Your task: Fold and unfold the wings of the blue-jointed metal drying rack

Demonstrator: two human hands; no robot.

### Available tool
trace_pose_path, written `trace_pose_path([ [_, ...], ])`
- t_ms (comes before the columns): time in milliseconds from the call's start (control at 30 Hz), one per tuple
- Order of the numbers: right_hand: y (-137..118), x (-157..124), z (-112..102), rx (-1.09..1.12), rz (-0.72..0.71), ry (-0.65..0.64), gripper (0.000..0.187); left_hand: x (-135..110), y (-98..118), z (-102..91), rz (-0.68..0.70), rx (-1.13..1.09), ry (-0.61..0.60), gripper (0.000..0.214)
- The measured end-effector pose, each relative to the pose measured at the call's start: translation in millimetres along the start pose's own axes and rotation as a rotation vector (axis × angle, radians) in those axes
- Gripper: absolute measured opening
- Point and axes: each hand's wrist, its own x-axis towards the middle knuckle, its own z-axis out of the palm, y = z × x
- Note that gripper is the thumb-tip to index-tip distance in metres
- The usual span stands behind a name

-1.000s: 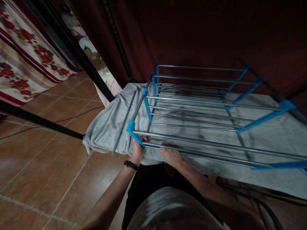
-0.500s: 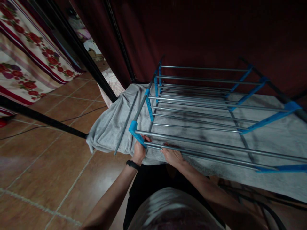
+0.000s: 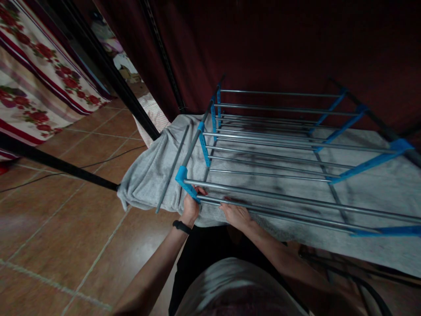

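Observation:
A rack of grey metal tubes (image 3: 279, 192) joined by blue plastic brackets lies across a grey blanket (image 3: 144, 180). My left hand (image 3: 191, 205), a black band at its wrist, is closed round the lower end of the near-left blue bracket (image 3: 186, 182). To its right, my right hand (image 3: 236, 215) grips a lower metal tube (image 3: 210, 201) close to that bracket, its fingers partly hidden behind the tubes. One loose grey tube (image 3: 173, 170) rests on the blanket left of the rack.
Black metal posts (image 3: 62, 164) stand at the left, above a brown tiled floor (image 3: 49, 219) with a thin cable (image 3: 98, 163). A dark red curtain (image 3: 279, 44) hangs behind the rack. Flowered fabric (image 3: 39, 79) hangs at the far left.
Almost nothing differs. The near-left bracket and my left hand have shifted very slightly left in view; both hands keep their grip.

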Motion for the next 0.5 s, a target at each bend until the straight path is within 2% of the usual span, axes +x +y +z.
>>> trace_pose_path([
  [500,1.1,5.0,3.8,-0.054,-0.037,0.055,0.041,-0.6,2.1,1.6,0.014,0.011,0.004,0.04],
])
